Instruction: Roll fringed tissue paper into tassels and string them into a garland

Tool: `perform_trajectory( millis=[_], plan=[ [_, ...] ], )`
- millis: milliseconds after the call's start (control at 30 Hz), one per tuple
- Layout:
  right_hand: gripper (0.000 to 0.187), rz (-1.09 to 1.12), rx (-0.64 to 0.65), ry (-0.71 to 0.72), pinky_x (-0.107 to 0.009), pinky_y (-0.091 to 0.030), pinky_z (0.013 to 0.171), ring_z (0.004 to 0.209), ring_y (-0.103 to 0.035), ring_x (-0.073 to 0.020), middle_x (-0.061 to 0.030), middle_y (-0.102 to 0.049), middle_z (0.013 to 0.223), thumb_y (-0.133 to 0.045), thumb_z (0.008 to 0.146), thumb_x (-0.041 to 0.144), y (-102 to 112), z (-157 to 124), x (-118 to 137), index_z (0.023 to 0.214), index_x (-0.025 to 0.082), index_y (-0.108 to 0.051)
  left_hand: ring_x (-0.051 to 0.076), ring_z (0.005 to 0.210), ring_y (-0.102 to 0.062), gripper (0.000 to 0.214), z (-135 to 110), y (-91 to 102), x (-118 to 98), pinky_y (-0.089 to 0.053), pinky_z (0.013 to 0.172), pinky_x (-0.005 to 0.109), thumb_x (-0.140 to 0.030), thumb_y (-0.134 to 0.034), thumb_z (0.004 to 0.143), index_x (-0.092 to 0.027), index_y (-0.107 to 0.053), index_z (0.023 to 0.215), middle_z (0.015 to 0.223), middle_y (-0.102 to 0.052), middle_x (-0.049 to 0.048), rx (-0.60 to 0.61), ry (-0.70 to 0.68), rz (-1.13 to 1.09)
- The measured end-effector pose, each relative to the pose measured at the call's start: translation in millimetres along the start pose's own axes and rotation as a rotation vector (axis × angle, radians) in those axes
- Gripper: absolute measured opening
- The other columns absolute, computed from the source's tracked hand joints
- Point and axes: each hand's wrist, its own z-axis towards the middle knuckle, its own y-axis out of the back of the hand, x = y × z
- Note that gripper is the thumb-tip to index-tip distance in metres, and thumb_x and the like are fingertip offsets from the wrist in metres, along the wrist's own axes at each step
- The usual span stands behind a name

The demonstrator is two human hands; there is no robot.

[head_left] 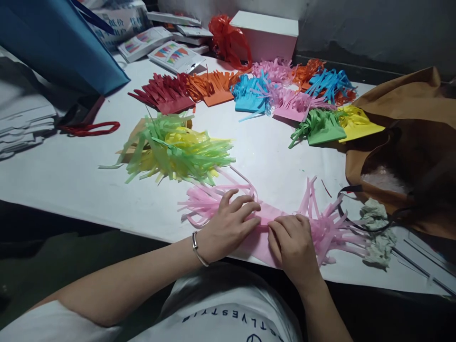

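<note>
Pink fringed tissue paper [259,248] lies across the front edge of the table, its cut strips fanning out to the left and right. My left hand [230,225] rests on its middle, fingers spread and slightly bent. Close beside it, my right hand [295,243] pinches a folded edge of the same paper, with thumb and fingers together. Just beyond my left hand is a loose heap of green and yellow fringed tissue paper [178,148].
Folded fringed bundles in red [169,95], orange [215,88], blue [251,95], pink, green and yellow line the back. A blue bag [67,52] stands left, a brown bag [402,109] right. Crumpled paper [378,232] lies near my right hand. Boxes [176,56] sit behind.
</note>
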Motion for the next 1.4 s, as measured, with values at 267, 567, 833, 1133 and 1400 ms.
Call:
perform_trajectory(
  millis=[267,567,833,1133,1400],
  plan=[
    [0.022,-0.015,0.073,0.133,-0.037,-0.042,0.088,0.078,-0.054,-0.0178,-0.0059,-0.064,0.081,-0.045,0.095,0.003,0.4,-8.3,-0.4,0.096,0.012,-0.066,0.018,0.083,-0.051,0.021,-3.7,-5.8,6.3,-0.032,0.089,0.041,-0.015,-0.049,0.099,-0.018,-0.064,0.086,0.078,-0.064,0.0019,0.102,-0.084,-0.072],
    [0.008,-0.061,-0.04,-0.105,-0.047,-0.04,0.102,0.097,-0.057,-0.0223,-0.0075,-0.066,0.097,-0.056,0.095,0.013,16.3,-38.3,-9.1,0.096,0.017,-0.064,0.023,0.091,-0.051,0.017,-6.7,1.3,3.4,-0.03,0.087,0.041,-0.015,-0.05,0.096,-0.016,-0.063,0.087,0.089,-0.066,0.0056,0.201,0.09,-0.058],
    [0.009,-0.33,-0.061,-0.34,-0.056,-0.037,0.103,0.101,-0.057,-0.0284,-0.0123,-0.066,0.103,-0.057,0.093,0.015,11.3,-23.8,5.7,0.086,0.017,-0.062,0.024,0.089,-0.05,0.018,10.6,-6.8,-0.1,-0.033,0.081,0.041,-0.021,-0.053,0.094,-0.015,-0.064,0.081,0.093,-0.063,0.0089,0.283,0.179,0.096],
    [0.018,-0.058,0.008,-0.074,-0.037,-0.037,0.094,0.084,-0.058,-0.0165,-0.0041,-0.066,0.086,-0.05,0.095,0.005,-3.1,-16.2,8.9,0.096,0.016,-0.064,0.024,0.097,-0.051,0.008,6.9,-2.0,5.1,-0.033,0.089,0.042,-0.024,-0.059,0.093,-0.018,-0.065,0.094,0.105,-0.064,0.008,0.217,0.094,-0.045],
    [0.015,0.022,0.025,-0.062,-0.038,-0.037,0.092,0.082,-0.056,-0.0169,-0.0034,-0.065,0.084,-0.051,0.097,0.01,-5.2,-10.6,8.7,0.094,0.017,-0.064,0.021,0.092,-0.053,0.019,6.5,-9.8,5.0,-0.03,0.093,0.042,-0.015,-0.049,0.098,-0.017,-0.066,0.089,0.091,-0.068,0.0049,0.151,-0.074,-0.076]
  ],
)
